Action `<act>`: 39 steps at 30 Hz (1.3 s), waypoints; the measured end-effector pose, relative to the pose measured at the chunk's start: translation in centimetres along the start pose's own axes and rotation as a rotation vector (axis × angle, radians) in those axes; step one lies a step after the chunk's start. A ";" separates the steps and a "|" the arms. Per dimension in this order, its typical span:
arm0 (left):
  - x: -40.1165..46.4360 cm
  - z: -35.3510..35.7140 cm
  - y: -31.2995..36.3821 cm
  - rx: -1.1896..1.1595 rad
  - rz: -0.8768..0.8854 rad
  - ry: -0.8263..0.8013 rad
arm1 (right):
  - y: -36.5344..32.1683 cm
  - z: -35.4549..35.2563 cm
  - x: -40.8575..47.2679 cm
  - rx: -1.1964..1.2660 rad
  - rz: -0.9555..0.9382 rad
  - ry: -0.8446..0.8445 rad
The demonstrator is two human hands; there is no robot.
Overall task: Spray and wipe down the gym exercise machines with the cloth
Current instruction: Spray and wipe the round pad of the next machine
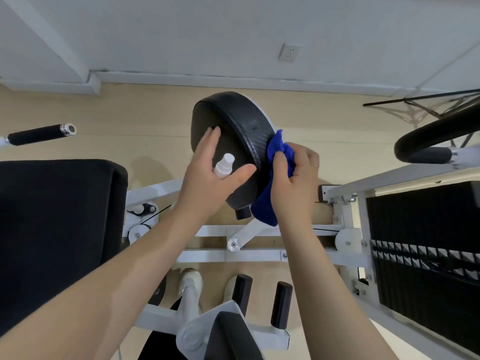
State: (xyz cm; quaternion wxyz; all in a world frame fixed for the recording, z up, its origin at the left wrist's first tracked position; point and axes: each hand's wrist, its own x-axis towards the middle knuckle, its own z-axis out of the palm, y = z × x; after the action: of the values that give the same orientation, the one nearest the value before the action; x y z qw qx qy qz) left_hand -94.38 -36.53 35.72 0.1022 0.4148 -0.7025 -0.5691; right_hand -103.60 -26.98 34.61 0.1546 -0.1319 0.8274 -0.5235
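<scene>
A round black padded cushion [233,118] of a white-framed gym machine [249,255] stands in the middle of the view. My left hand [207,172] rests on the pad's face, fingers spread, with a small white spray bottle [224,166] held between thumb and palm. My right hand [293,178] grips a bunched blue cloth [279,149] and presses it against the pad's right edge. A loose end of the cloth hangs down below that hand.
A black seat pad [52,229] fills the left side, with a black-grip handle [39,135] above it. A weight stack [420,250] and a curved black handle [426,141] stand at right. Black foam rollers [281,305] and my shoes [191,281] are below. A wall with an outlet [289,51] is beyond.
</scene>
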 end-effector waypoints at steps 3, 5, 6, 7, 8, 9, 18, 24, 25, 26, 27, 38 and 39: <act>-0.5 0.2 -0.1 -0.106 -0.037 0.014 | -0.6 -0.2 0.9 0.041 0.101 0.050; -0.6 0.5 0.2 -0.174 -0.079 0.006 | -0.9 -0.7 0.6 0.017 0.069 0.030; -0.7 0.4 0.3 -0.209 -0.082 0.013 | -1.3 -0.6 -0.4 -0.012 0.009 -0.048; -0.8 0.4 0.3 -0.240 -0.082 0.029 | -1.8 -0.2 -2.2 -0.069 -0.082 -0.152; -0.8 0.3 0.4 -0.257 -0.085 0.048 | -2.1 0.2 -4.0 -0.128 -0.168 -0.243; -0.9 0.3 0.5 -0.269 -0.089 0.057 | -2.1 0.5 -5.3 -0.154 -0.214 -0.266; -1.6 0.3 0.5 -0.132 -0.072 0.015 | -1.9 -1.7 -0.3 -0.148 0.011 -0.099; -1.2 -2.4 0.1 -0.048 -0.017 -0.183 | -1.2 -2.9 -4.6 -0.300 -0.292 -0.092; -1.0 -2.6 0.0 -0.059 -0.021 -0.223 | -2.1 -2.4 -4.3 -0.324 -0.391 -0.107; -0.9 -2.8 -0.1 -0.081 -0.030 -0.247 | -3.1 -1.7 -3.9 -0.354 -0.497 -0.157; -0.7 -2.8 -0.3 -0.106 -0.041 -0.253 | -3.9 -0.9 -3.4 -0.413 -0.613 -0.202; -0.4 -1.3 -0.5 0.043 -0.004 -0.010 | -3.7 -0.9 2.2 -0.526 -0.309 -0.162; -0.3 -1.3 -0.6 0.026 -0.012 0.018 | -3.8 -0.8 1.2 -0.545 -0.336 -0.215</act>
State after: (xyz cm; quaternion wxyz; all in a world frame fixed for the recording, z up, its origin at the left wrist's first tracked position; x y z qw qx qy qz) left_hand -93.13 -37.21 35.75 0.0998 0.4254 -0.7065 -0.5568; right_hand -104.79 -28.35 38.26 0.1116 -0.3572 0.8826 -0.2845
